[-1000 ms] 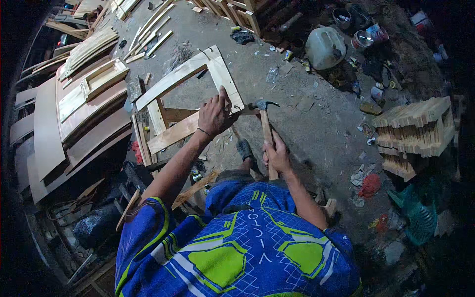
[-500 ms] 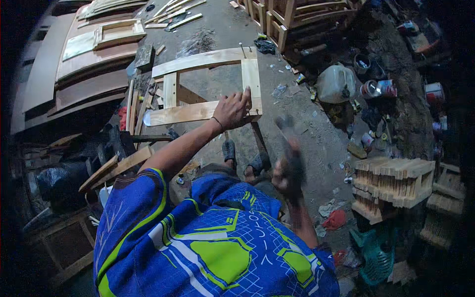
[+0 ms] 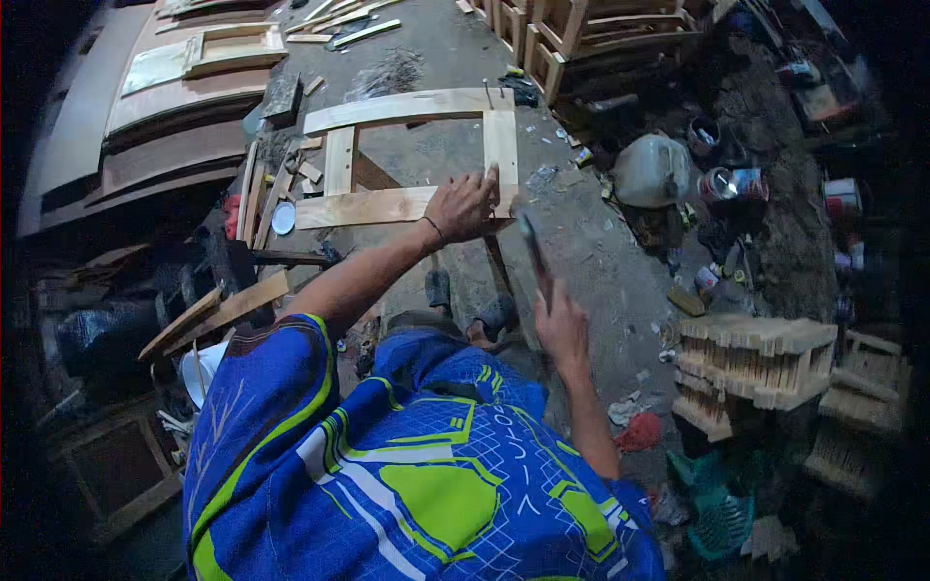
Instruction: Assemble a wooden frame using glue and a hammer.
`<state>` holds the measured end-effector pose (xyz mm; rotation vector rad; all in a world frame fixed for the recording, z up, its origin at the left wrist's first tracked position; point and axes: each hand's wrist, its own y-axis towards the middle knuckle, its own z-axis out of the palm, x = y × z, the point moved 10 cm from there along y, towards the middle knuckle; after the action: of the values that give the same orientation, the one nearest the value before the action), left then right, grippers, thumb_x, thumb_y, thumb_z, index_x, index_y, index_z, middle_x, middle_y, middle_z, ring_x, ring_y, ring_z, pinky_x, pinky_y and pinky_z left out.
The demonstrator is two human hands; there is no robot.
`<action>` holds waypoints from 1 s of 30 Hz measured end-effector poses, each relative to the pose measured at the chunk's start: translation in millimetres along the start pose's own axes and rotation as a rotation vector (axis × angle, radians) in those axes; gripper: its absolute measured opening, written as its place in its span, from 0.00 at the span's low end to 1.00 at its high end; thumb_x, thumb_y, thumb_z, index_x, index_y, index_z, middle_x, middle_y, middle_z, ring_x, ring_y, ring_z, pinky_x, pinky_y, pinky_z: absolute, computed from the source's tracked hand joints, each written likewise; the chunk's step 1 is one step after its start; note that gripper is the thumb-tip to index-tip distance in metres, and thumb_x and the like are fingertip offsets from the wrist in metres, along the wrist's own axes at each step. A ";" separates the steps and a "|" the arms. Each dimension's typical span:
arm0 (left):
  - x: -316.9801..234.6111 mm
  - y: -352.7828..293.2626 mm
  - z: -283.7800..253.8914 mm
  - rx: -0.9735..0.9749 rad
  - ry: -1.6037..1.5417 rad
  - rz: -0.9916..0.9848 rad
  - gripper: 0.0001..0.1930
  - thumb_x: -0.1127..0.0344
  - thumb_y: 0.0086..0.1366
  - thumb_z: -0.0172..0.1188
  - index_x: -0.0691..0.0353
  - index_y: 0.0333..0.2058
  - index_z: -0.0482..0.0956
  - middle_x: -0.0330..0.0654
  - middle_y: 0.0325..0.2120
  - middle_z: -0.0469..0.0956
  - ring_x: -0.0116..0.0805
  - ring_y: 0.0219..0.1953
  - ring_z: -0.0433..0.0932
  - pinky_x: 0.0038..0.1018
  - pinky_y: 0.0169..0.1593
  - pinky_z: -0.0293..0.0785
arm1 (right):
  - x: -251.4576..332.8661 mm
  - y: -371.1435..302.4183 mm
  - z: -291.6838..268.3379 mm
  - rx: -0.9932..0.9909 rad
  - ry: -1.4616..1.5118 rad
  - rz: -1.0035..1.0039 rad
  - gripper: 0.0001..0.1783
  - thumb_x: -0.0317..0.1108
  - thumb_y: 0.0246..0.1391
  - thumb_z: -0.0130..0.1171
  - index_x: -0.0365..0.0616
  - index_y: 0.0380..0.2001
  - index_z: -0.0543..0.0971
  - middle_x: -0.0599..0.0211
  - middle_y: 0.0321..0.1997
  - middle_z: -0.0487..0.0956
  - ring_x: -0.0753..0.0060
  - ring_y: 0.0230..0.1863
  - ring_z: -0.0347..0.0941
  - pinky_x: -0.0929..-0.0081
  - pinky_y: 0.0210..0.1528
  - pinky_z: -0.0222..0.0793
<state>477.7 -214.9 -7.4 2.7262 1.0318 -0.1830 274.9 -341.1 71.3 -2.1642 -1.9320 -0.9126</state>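
A pale wooden frame of flat boards lies in front of me. Two nails or pegs stand up from its far right corner. Over the near right corner, my left hand is closed with fingertips down on the wood; whatever the fingers pinch is too small to make out. My right hand grips the handle of a hammer. The hammer's blurred head is just right of that corner, close to my left fingertips.
Wooden panels are stacked on the left. To the right are a plastic jug, cans and a stack of notched wood pieces. Stacked wooden frames stand at the far right. Scraps litter the floor.
My right hand has swung the hammer up and forward, bringing its head nearer the frame's near right corner. My left hand remains at that corner.
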 end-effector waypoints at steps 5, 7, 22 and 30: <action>0.9 1.0 3.2 0.030 0.012 -0.004 0.48 0.40 0.59 0.63 0.71 0.66 0.59 0.50 0.39 0.77 0.46 0.38 0.78 0.42 0.37 0.72 | -37.4 -8.9 -5.0 -0.045 0.567 0.154 0.12 0.41 0.60 0.59 0.44 0.36 0.73 0.57 0.24 0.76 0.55 0.29 0.73 0.57 0.32 0.69; 1.3 -0.1 -0.2 -0.002 0.026 -0.016 0.48 0.41 0.58 0.65 0.69 0.67 0.59 0.49 0.38 0.76 0.47 0.38 0.78 0.43 0.39 0.71 | -36.3 -15.5 -12.5 -0.054 1.372 0.028 0.12 0.42 0.62 0.59 0.47 0.33 0.72 0.62 0.24 0.76 0.65 0.30 0.73 0.61 0.35 0.71; 4.0 -3.3 3.0 0.041 -0.002 -0.039 0.57 0.34 0.52 0.68 0.70 0.68 0.54 0.51 0.44 0.76 0.50 0.42 0.78 0.46 0.41 0.71 | 28.2 8.3 -90.5 -0.337 1.008 -0.404 0.11 0.41 0.63 0.58 0.47 0.41 0.73 0.59 0.36 0.79 0.64 0.31 0.76 0.64 0.34 0.71; 4.6 1.9 4.7 0.113 0.027 -0.094 0.65 0.30 0.44 0.71 0.73 0.68 0.53 0.49 0.45 0.75 0.45 0.45 0.80 0.44 0.43 0.75 | -35.7 -6.1 21.9 0.040 0.184 0.324 0.17 0.45 0.65 0.55 0.40 0.39 0.75 0.42 0.37 0.78 0.38 0.36 0.76 0.51 0.36 0.70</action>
<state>482.2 -214.5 -12.6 2.7883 1.1930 -0.2274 276.6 -361.2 34.1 -2.1937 -1.4498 -0.9624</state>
